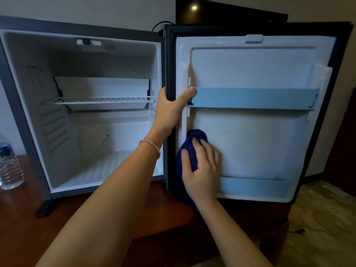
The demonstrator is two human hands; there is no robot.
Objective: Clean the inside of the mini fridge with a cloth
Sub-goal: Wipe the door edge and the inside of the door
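Dark blue cloth (189, 151), lower centre of the frame: we press it on the open door's inner panel (250, 141), right hand (202, 170) clamped around it, left hand (171, 108) gripping the door edge. Wiping the door is in hand; next, we judge, sweep rightward, then the cavity (96, 122) at left.

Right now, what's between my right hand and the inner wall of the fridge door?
The dark blue cloth, bunched under the right hand against the door liner, seen from the head camera.

Left hand (169, 108) grips the open fridge door's (250, 70) edge; right hand (202, 170) presses a blue cloth (192, 139) against its liner.
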